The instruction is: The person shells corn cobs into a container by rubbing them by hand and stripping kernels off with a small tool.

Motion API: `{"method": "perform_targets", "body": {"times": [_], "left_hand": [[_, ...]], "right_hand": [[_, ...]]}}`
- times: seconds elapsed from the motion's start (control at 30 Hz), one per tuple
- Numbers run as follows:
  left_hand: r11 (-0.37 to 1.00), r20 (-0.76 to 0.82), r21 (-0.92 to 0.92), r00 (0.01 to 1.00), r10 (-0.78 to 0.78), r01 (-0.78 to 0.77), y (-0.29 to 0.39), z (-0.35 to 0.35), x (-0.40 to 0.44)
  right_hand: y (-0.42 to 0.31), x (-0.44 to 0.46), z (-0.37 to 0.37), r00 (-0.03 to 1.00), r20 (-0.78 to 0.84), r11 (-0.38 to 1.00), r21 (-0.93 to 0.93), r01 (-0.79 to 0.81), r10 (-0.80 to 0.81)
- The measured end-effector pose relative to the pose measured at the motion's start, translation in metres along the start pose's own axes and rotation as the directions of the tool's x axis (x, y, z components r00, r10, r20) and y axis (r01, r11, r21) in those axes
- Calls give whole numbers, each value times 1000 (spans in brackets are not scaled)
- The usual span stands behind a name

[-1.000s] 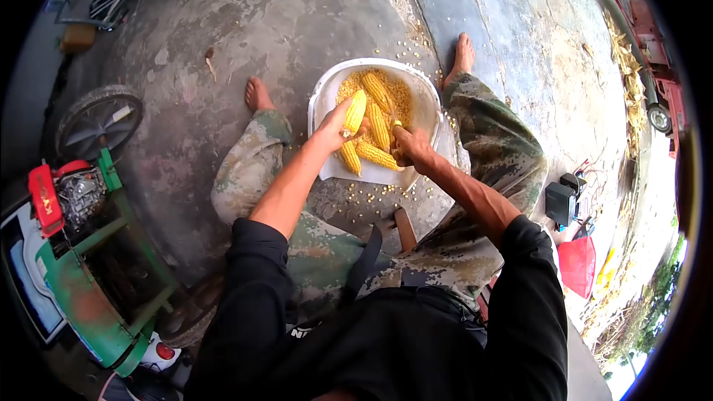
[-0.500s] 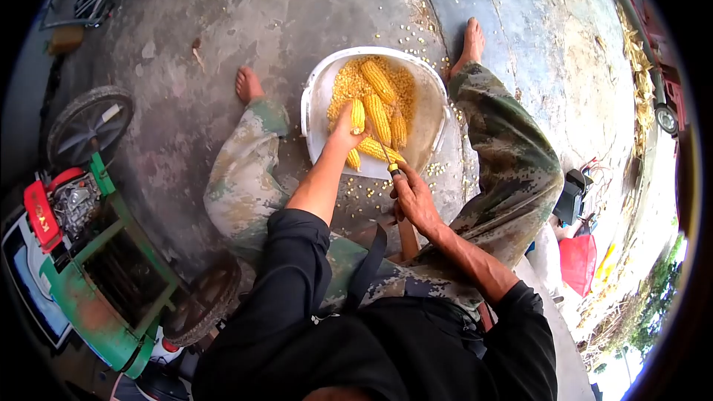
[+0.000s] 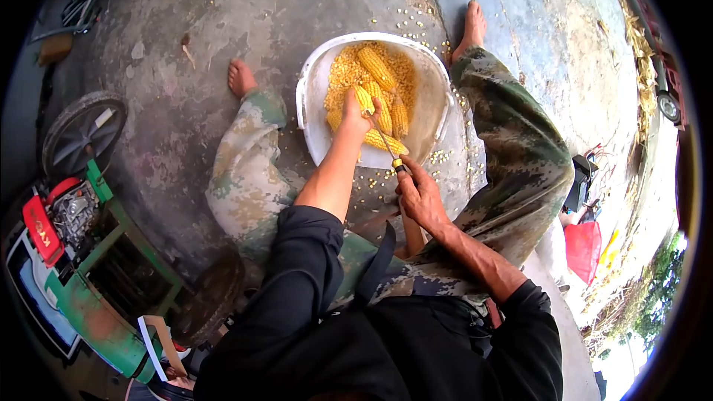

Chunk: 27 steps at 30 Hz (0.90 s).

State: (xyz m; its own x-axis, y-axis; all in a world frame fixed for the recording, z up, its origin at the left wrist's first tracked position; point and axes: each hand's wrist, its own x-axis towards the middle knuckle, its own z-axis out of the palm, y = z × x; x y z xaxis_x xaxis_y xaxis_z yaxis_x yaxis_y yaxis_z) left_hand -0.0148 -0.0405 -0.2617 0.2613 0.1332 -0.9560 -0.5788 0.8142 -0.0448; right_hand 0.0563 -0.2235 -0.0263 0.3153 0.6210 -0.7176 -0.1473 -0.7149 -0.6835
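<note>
My left hand (image 3: pixel 358 117) is closed around a yellow corn cob (image 3: pixel 362 99), its cut end facing me, above the white bucket (image 3: pixel 305 108). My right hand (image 3: pixel 422 199) grips a screwdriver (image 3: pixel 399 164) by its yellow-and-black handle. The metal shaft slants up to the near end of the cob and appears to touch it. Inside the bucket are loose kernels (image 3: pixel 346 67) and several more cobs, one at the back (image 3: pixel 376 67) and another near the front rim (image 3: pixel 388 143).
Scattered kernels (image 3: pixel 438 156) lie on the concrete floor around the bucket. My bare feet are on either side. A green wheeled machine (image 3: pixel 111 327) with a red engine stands at left. A red bag (image 3: pixel 584 251) lies at right. A pale flat object (image 3: pixel 160 345) shows at lower left.
The held cob has tilted, and the screwdriver's tip has moved up to its end. My view has shifted slightly. A pale flat object has appeared at lower left.
</note>
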Motion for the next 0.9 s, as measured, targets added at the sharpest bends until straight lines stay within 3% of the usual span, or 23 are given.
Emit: {"method": "perform_targets", "body": {"times": [0.17,0.33,0.6,0.67,0.9], "left_hand": [[1000,4,-23,1000,5,-5,1,3,-6],[1000,-2,-21,1000,7,-7,-1,1,-6],[1000,-12,12,1000,13,-13,-1,4,-8],[1000,6,1,1000,22,-22,-1,4,-7],[1000,8,15,1000,23,-23,-2,4,-6]], "right_hand": [[0,0,0,999,17,998,40,-49,48],[10,2,4,997,-41,998,-30,63,-64],[3,-2,-2,1000,-1,1000,3,14,-14],[14,1,-2,995,41,994,-52,98,-96],[7,0,-3,1000,-15,999,-36,20,-20]]}}
